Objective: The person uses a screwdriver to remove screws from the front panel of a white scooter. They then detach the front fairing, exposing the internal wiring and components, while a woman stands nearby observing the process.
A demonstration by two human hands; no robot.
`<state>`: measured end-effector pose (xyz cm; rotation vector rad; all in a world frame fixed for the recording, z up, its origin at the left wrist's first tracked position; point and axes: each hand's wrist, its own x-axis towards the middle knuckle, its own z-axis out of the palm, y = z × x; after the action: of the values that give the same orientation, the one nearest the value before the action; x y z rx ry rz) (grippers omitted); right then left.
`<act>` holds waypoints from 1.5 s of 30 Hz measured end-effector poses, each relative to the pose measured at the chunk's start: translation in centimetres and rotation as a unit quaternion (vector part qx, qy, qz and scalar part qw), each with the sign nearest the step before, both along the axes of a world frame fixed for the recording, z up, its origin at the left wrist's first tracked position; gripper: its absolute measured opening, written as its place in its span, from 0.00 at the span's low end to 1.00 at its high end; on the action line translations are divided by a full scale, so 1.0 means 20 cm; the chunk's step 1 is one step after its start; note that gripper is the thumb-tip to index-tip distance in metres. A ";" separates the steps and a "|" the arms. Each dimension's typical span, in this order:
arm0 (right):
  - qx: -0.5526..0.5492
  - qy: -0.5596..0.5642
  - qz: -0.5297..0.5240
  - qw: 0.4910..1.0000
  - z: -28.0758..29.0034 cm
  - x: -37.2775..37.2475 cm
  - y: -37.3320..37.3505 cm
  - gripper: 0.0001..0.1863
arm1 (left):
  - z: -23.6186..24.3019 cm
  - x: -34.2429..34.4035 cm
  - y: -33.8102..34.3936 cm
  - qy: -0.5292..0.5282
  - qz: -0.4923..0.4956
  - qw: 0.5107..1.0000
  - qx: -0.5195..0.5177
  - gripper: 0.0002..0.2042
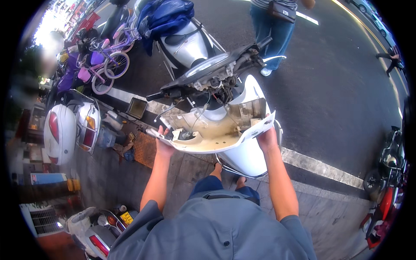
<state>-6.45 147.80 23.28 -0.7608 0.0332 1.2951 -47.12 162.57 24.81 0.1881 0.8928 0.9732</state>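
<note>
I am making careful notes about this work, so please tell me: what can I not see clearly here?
All in the head view:
White cover: outer face mostly turned away.
Right hand: some fingers hidden behind the cover.
Standing person: head cut off by the top edge.
Distant person at right: too small for detail.

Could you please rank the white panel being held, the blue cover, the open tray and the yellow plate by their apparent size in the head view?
Largest to smallest, as they look:
1. White panel
2. Blue cover
3. Open tray
4. Yellow plate
Nearness and fisheye bending make true sizes unsure.
</note>
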 end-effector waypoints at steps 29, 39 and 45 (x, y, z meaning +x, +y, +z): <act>-0.177 -0.233 -0.069 0.954 0.33 0.18 0.15 0.29 | 0.20 0.16 -0.28 -0.017 -0.396 0.907 0.144 0.35; -0.285 -0.295 -0.026 0.912 0.12 -0.35 -0.13 0.31 | 0.11 0.06 -0.10 -0.002 -0.493 0.862 0.115 0.40; -0.237 -0.206 -0.025 0.949 -0.16 -0.71 -0.31 0.25 | 0.18 -0.01 -0.09 0.102 -0.495 0.835 0.219 0.34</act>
<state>-20.68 141.55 20.01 -1.4248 0.0273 1.0660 -47.26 160.83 28.42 1.0568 0.6043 0.1488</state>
